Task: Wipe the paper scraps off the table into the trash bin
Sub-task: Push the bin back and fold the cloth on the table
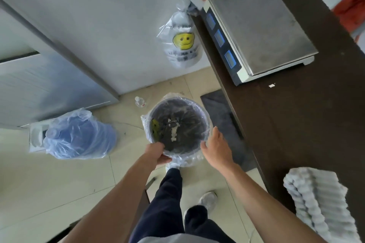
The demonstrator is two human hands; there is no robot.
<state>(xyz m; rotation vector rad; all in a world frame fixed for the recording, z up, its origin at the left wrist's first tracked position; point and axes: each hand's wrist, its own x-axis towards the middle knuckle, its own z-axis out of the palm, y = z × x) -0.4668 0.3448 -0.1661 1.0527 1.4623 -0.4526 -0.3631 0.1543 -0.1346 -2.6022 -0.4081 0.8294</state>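
One bin, lined with clear plastic, between two hands: left hand grips its near rim; right hand open, fingers spread, at the rim's right. Several scraps inside the bin; one scrap on the worktop, beyond the right hand.

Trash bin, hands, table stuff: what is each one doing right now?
Trash bin: open, lined with a clear bag, white scraps inside.
Left hand: grip closed on the bin's near rim.
Right hand: open, fingers spread by the rim.
Paper scrap: lying on the dark table.
Scale: nothing on its metal tray.
Cloth: bunched at the table edge.
Smiley bag: hanging.
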